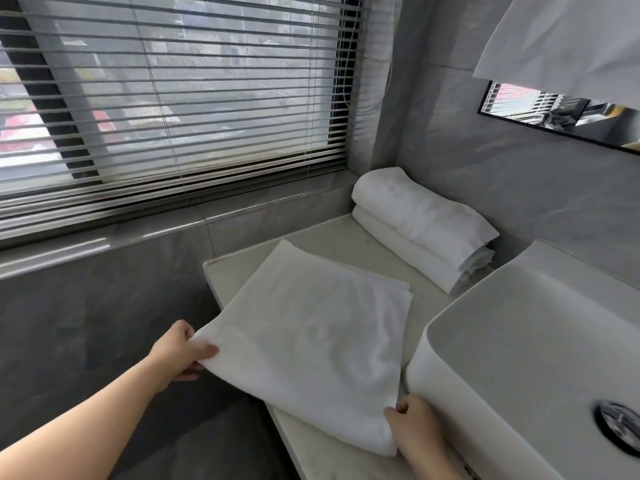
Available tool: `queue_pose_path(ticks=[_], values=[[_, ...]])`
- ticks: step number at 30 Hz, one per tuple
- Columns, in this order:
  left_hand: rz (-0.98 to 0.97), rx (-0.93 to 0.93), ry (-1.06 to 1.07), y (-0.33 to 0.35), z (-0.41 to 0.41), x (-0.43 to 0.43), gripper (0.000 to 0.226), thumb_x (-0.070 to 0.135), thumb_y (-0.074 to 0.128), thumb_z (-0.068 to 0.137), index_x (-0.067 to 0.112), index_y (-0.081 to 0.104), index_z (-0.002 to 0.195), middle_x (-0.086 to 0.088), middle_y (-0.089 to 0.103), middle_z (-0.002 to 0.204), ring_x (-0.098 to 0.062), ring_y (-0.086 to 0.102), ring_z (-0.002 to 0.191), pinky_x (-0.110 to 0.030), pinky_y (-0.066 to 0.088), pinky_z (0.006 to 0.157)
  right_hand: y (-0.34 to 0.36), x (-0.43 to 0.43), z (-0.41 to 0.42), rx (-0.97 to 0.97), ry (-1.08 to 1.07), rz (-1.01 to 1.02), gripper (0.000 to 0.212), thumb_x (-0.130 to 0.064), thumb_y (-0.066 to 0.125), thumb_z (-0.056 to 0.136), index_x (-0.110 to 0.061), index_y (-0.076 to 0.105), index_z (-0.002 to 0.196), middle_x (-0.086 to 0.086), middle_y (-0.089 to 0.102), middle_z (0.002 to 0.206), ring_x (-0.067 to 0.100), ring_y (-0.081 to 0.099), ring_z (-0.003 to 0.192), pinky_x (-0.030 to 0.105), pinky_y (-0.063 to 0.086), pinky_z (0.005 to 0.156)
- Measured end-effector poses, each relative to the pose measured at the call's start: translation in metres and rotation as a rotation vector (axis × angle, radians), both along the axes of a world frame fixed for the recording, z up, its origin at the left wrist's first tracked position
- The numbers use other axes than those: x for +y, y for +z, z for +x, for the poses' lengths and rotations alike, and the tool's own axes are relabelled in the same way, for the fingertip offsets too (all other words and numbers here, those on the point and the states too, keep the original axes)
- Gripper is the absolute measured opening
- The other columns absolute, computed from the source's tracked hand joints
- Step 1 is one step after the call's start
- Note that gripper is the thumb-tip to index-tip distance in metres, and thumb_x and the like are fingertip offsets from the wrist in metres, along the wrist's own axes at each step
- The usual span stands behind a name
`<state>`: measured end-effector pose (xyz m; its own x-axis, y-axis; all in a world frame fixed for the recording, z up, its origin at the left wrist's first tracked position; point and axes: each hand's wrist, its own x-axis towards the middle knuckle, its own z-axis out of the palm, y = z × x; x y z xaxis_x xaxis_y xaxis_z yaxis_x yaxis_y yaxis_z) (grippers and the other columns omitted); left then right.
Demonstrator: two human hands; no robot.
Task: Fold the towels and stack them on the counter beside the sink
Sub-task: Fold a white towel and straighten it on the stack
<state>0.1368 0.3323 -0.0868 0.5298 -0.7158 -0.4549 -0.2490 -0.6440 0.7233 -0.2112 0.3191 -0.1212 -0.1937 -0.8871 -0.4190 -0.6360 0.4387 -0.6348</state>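
The left hand point(185, 353) pinches one near corner of the towel point(311, 327), thumb on top and fingers under the cloth. The right hand point(415, 426) has its grip closed round the other near corner. Between the two grips the near edge is lifted and hangs off the front of the surface point(360, 230). The rest of the towel lies flat on it, stretching away from both grips.

The likely slip is uneven corners. If one grip travels ahead of the other as the edge goes over, the layers already folded under can slide and the far edges will not meet. The left grip looks light, a pinch on a thick hem, so the corner could drop out and fall past the surface edge. The right grip sits just beside the sink point(460, 299), whose wall could catch the cloth or the knuckles.

Beyond the towel, well away from both grips, a stack of two folded towels point(422, 223) rests against the wall.

In the part of the sink that shows, I see only the drain point(620, 426).
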Motion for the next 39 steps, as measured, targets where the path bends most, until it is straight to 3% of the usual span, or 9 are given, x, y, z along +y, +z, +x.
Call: queue_pose_path(ticks=[4,7,10,13,18,21,26,32,39], values=[[0.033,-0.009,-0.208,-0.003,0.007,0.0,0.017,0.017,0.063,0.088,0.024,0.059,0.103,-0.004,0.063,0.099,-0.02,0.06,0.089,-0.029,0.051,0.066,0.003,-0.003,0.002,0.019,0.037,0.016,0.026,-0.021,0.06,0.081,-0.016,0.041,0.063,-0.002,0.051,0.067,0.021,0.051,0.075,0.026,0.035,0.065],[0.097,-0.156,-0.301,0.0,0.018,0.003,0.012,0.027,0.069,0.083,0.019,0.065,0.092,-0.001,0.065,0.088,-0.017,0.058,0.083,-0.026,0.045,0.064,0.004,-0.006,0.001,0.035,0.05,0.031,0.028,-0.021,0.059,0.081,-0.016,0.039,0.063,-0.003,0.048,0.065,0.02,0.048,0.072,0.027,0.034,0.064],[0.09,-0.356,-0.27,0.002,0.029,0.005,0.031,0.036,0.073,0.079,0.015,0.054,0.067,0.001,0.056,0.067,-0.015,0.051,0.065,-0.027,0.035,0.056,0.005,-0.005,0.002,0.049,0.068,0.029,0.028,-0.021,0.059,0.081,-0.016,0.038,0.063,-0.003,0.047,0.065,0.02,0.046,0.072,0.028,0.035,0.063],[0.035,-0.317,-0.171,0.0,0.033,0.007,0.04,0.033,0.074,0.079,0.012,0.043,0.063,-0.003,0.053,0.062,-0.019,0.049,0.062,-0.028,0.038,0.055,0.005,-0.005,0.002,0.056,0.06,0.037,0.027,-0.023,0.058,0.081,-0.017,0.039,0.063,-0.003,0.048,0.066,0.022,0.048,0.076,0.026,0.036,0.066],[0.083,-0.191,-0.125,-0.009,0.024,0.007,0.016,0.018,0.065,0.086,0.01,0.053,0.091,-0.01,0.059,0.093,-0.021,0.057,0.077,-0.033,0.054,0.062,0.01,-0.006,0.006,0.019,0.009,0.061,0.019,-0.03,0.057,0.083,-0.015,0.047,0.074,0.007,0.06,0.092,0.024,0.053,0.088,0.028,0.041,0.077],[0.115,-0.195,-0.151,-0.01,0.015,-0.003,0.032,0.016,0.061,0.087,0.015,0.049,0.116,-0.004,0.052,0.104,-0.022,0.053,0.091,-0.034,0.049,0.072,0.013,-0.006,0.016,0.053,0.004,0.014,0.023,-0.033,0.057,0.083,-0.014,0.047,0.091,0.01,0.06,0.109,0.026,0.056,0.103,0.031,0.042,0.081],[0.062,-0.118,-0.163,-0.004,0.002,-0.036,0.053,0.023,0.064,0.086,0.017,0.041,0.133,-0.002,0.049,0.109,-0.021,0.047,0.098,-0.033,0.039,0.083,0.016,-0.017,0.036,0.065,0.035,-0.148,0.066,-0.021,0.062,0.082,-0.006,0.031,0.139,0.015,0.046,0.138,0.029,0.044,0.127,0.032,0.038,0.098],[0.001,-0.099,-0.211,0.0,-0.003,-0.083,0.043,0.031,0.059,0.09,0.016,0.045,0.128,-0.006,0.056,0.11,-0.021,0.056,0.086,-0.029,0.044,0.068,0.024,-0.065,0.047,-0.152,-0.099,-0.103,0.055,-0.013,0.057,0.087,-0.009,0.036,0.138,0.014,0.051,0.13,0.027,0.052,0.11,0.026,0.037,0.082],[-0.013,-0.082,-0.301,-0.002,-0.005,-0.145,0.03,0.022,0.059,0.091,0.015,0.046,0.118,-0.008,0.056,0.115,-0.023,0.053,0.091,-0.028,0.043,0.078,0.026,-0.132,0.049,-0.215,-0.265,-0.123,0.036,-0.011,0.061,0.085,-0.006,0.052,0.12,0.014,0.055,0.11,0.027,0.053,0.092,0.031,0.044,0.078]])
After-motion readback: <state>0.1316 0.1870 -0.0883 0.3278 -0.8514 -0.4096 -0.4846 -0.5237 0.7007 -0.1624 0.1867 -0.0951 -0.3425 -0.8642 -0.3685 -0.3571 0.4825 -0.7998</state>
